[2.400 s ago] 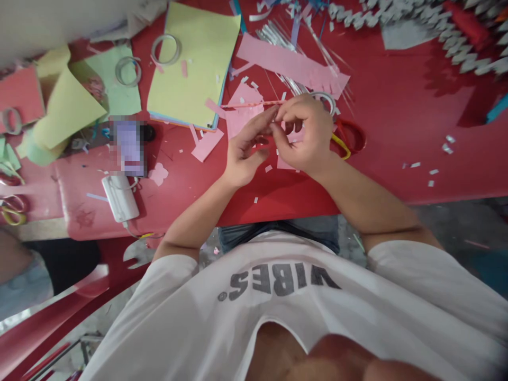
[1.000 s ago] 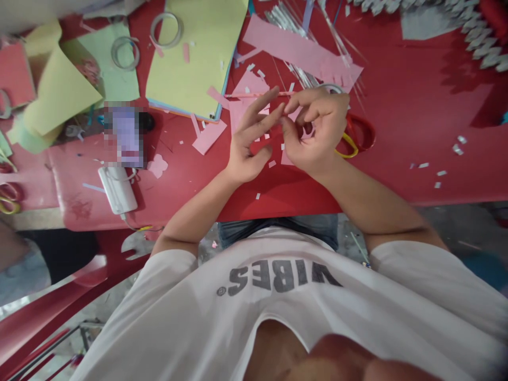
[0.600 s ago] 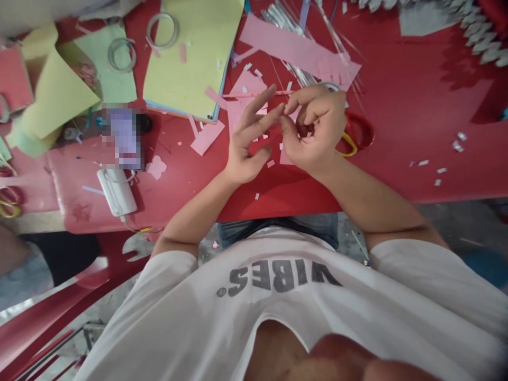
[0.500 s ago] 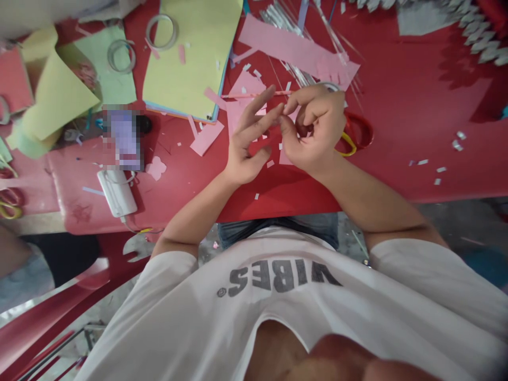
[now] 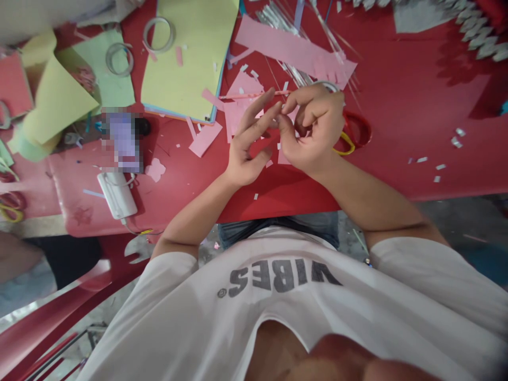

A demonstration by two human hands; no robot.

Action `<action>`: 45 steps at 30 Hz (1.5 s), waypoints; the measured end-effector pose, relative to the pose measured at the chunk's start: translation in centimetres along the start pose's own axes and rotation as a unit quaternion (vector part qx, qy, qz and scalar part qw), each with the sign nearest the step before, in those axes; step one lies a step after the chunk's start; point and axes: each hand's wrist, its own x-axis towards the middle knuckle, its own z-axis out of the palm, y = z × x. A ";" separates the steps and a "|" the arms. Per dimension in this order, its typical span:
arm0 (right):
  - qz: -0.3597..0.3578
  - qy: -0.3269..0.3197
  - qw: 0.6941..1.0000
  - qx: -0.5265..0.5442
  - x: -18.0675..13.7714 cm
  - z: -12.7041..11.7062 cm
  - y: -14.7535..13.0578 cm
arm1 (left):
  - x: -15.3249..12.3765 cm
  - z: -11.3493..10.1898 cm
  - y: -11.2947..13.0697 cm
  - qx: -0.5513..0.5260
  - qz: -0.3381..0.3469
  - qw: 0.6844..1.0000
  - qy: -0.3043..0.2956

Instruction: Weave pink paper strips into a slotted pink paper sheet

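My left hand (image 5: 251,142) is over the red table (image 5: 405,106), its fingers stretched out and its thumb apart. Its index fingertip meets the fingertips of my right hand (image 5: 313,124), whose thumb and forefinger are pinched together with the other fingers curled. Whatever is at the pinch is too small to make out. Behind the hands lie a pink-striped stick (image 5: 242,96) and pieces of pink paper (image 5: 246,84). Scissors with red and yellow handles (image 5: 360,128) lie just right of my right hand, partly hidden by it.
Yellow paper sheets (image 5: 186,63) on a stack carry a tape roll (image 5: 157,35); another tape roll (image 5: 119,59) is farther left. Silvery wires (image 5: 273,21) lie under a pink strip (image 5: 293,50). A white power bank (image 5: 117,194) sits near the front edge. Another person's leg (image 5: 24,264) shows at left.
Both hands hold nearly the same pose, fingertips still together. The view has shifted very slightly; nothing was picked up or let go.
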 end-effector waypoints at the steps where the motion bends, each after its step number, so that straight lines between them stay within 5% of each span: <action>1: 0.000 0.001 1.000 -0.001 0.0 0.0 0.0 | 0.0 0.0 0.0 -0.003 -0.009 1.000 0.001; 12: -0.025 0.001 1.000 0.001 0.4 0.2 -0.1 | 0.4 0.5 -1.1 -0.050 0.048 0.998 -0.009; 19: -0.056 0.002 0.998 0.010 0.8 0.0 -0.9 | 0.3 0.4 -1.6 -0.188 -0.019 0.982 -0.020; 25: -0.078 -0.185 0.980 -0.010 0.8 -1.1 -1.4 | 0.9 -1.9 -0.7 -0.190 -0.088 0.977 0.026; 29: -0.060 -0.253 0.964 -0.049 0.4 -0.7 -1.2 | 1.2 -2.4 1.6 -0.177 -0.134 0.973 0.061; 34: -0.032 -0.225 0.974 -0.005 0.1 -0.1 -1.2 | 1.2 -2.1 1.9 -0.187 -0.146 0.970 0.049; 39: -0.115 -0.168 0.977 0.059 0.4 0.3 -1.3 | 1.1 -2.2 1.5 -0.193 -0.131 0.971 0.046; 45: -0.122 -0.175 0.977 -0.026 0.8 0.0 -1.8 | 1.0 -2.0 2.3 -0.186 -0.168 0.967 0.040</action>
